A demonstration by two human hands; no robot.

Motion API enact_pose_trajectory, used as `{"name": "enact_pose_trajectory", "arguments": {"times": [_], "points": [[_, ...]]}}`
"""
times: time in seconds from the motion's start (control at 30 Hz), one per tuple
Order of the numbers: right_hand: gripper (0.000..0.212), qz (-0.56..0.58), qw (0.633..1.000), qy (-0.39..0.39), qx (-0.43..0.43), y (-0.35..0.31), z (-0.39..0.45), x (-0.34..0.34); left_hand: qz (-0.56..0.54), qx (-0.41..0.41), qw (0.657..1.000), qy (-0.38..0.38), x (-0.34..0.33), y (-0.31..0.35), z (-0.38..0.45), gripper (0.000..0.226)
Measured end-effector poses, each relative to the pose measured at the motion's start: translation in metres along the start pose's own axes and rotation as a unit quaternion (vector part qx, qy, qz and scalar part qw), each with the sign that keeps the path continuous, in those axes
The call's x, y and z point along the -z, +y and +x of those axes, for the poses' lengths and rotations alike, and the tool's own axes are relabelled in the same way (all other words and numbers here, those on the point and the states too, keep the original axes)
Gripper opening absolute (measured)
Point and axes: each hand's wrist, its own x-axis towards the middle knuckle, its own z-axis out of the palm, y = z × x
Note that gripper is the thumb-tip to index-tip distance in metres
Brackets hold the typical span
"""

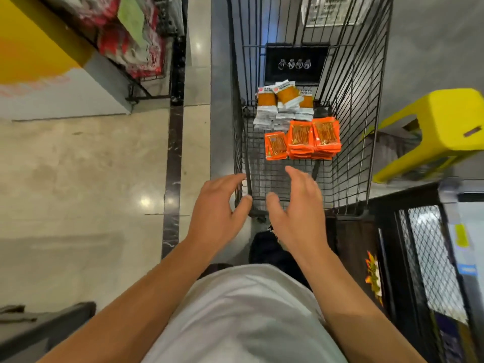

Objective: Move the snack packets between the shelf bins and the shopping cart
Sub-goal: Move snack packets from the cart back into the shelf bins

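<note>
Plainly between grabs. Far left, a wire display rack of red and green bagged goods [131, 35], well apart from everything in play. Then the bare left hand [217, 208], fingers relaxed and spread, holding nothing, hovering at the near left corner of the black wire shopping cart [366, 153]. Beside it the bare right hand [298, 208], likewise loose and empty, over the cart's near end. Deeper in the basket, orange-and-white snack packets [282, 100] in a heap, with flat bright-orange foil snack packets [314, 138] stacked just nearer. Probably a reach into the cart next: calls for a drop between the tall wire sides. Bare mesh near the hands, good room there. Right, a yellow plastic stool [445, 127] beside the cart and a dark mesh-fronted shelf bin [432, 258] close by.
</note>
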Motion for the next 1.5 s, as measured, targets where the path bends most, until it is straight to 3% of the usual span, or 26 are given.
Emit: {"name": "enact_pose_trajectory", "arguments": {"times": [0.37, 0.47, 0.57, 0.9, 1.13, 1.2, 1.4, 1.5], "points": [[0.061, 0.022, 0.995, 0.004, -0.102, 0.041, 0.105, 0.029, 0.002, 0.009, 0.997, -0.075, -0.041, 0.049, 0.142, 0.043], [0.06, 0.01, 0.988, 0.014, -0.151, 0.055, 0.137, 0.027, 0.01, 0.016, 0.994, -0.104, -0.063, 0.037, 0.187, 0.046], [0.057, 0.001, 0.984, 0.035, -0.174, 0.069, 0.167, 0.017, 0.002, 0.074, 0.987, -0.142, -0.095, 0.019, 0.238, 0.043], [0.06, -0.076, 0.965, 0.0, -0.251, 0.139, 0.26, -0.029, 0.024, 0.184, 0.954, -0.236, -0.22, -0.056, 0.347, 0.034], [0.063, -0.108, 0.958, -0.024, -0.266, 0.211, 0.313, -0.061, 0.025, 0.316, 0.931, -0.181, -0.294, -0.104, 0.391, 0.048], [0.063, -0.124, 0.956, 0.0, -0.266, 0.226, 0.324, -0.069, 0.049, 0.344, 0.924, -0.159, -0.311, -0.116, 0.399, 0.055], [0.066, -0.16, 0.952, 0.132, -0.224, 0.251, 0.344, -0.088, 0.075, 0.348, 0.928, -0.108, -0.34, -0.133, 0.409, 0.066], [0.067, -0.127, 0.957, 0.118, -0.232, 0.259, 0.351, -0.093, 0.094, 0.356, 0.926, -0.084, -0.347, -0.133, 0.41, 0.064]]}}
